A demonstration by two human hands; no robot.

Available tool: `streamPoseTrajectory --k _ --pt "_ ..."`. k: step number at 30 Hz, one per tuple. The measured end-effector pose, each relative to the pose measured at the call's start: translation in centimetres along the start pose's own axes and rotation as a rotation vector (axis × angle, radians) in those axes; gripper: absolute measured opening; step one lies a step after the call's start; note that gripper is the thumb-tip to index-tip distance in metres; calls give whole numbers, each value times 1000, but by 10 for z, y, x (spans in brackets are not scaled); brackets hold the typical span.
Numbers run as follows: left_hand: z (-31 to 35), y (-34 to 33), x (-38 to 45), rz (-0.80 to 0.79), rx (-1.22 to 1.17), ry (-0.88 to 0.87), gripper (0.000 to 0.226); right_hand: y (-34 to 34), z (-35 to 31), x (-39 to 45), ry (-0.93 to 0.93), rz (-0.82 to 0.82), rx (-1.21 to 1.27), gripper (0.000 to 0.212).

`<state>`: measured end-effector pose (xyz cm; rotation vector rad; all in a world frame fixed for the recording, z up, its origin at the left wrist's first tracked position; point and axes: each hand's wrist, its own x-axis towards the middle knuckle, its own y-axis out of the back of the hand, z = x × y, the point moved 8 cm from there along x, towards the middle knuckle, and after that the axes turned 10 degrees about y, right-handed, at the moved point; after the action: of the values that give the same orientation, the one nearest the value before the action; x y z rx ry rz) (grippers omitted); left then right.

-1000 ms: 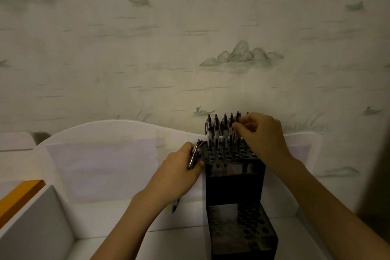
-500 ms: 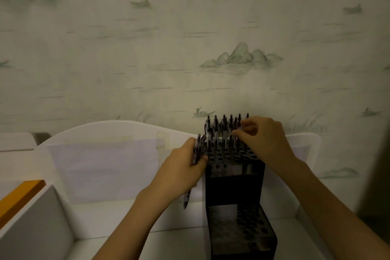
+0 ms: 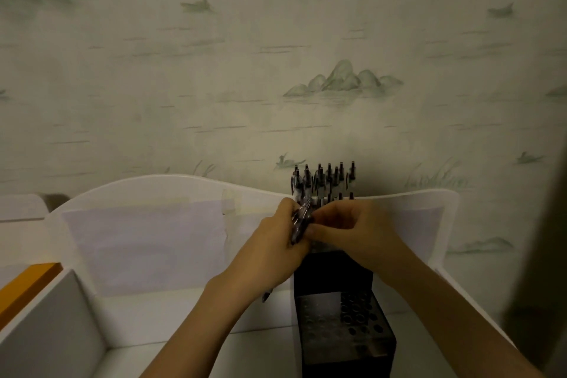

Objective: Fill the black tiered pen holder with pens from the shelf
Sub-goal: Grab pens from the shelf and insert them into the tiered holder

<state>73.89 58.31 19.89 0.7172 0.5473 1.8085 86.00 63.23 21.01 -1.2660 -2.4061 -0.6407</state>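
My left hand [image 3: 276,239] grips pen bundle [image 3: 299,224] at 9 o'clock of holder [image 3: 334,273]. Right hand [image 3: 346,230] pinching one pen from it. Risk: bundle slips, or sleeve knocks standing pens [image 3: 322,181].

no readable text, labels or numbers

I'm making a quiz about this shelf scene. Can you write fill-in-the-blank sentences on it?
1. The left hand grips a bundle of ____.
2. The holes of the holder's lowest tier are ____.
3. The pens standing in the holder fill its ____ tier.
4. The right hand reaches for the bundle in the ____ hand.

Missing words: pens; empty; top; left
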Motion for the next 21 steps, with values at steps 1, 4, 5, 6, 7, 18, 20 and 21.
streamPoseTrajectory --k 1,4,5,6,7,18,20,21 --pt "0 -1 0 -4 2 -7 17 -1 1 -1 -10 3 17 14" --pt "2 -4 -3 -23 -16 -21 20 0 5 -4 -33 26 56 14" --pt "3 -5 -4 -34 -23 -22 21 1 6 -4 -39 31 65 13" --pt "4 -6 -5 -43 -28 -20 23 1 8 -4 -47 33 73 13" --pt "4 -6 -5 -51 -30 -15 23 1 9 -4 -56 33 87 12" --pt "5 -4 -11 -99 -22 -24 21 33 9 0 -79 180 169 9" --pt "4 -1 -12 -90 -22 -28 20 44 3 2 -65 234 281 11" --pt "3 0 -13 -83 -32 -30 20 49 0 3 -50 254 317 15"
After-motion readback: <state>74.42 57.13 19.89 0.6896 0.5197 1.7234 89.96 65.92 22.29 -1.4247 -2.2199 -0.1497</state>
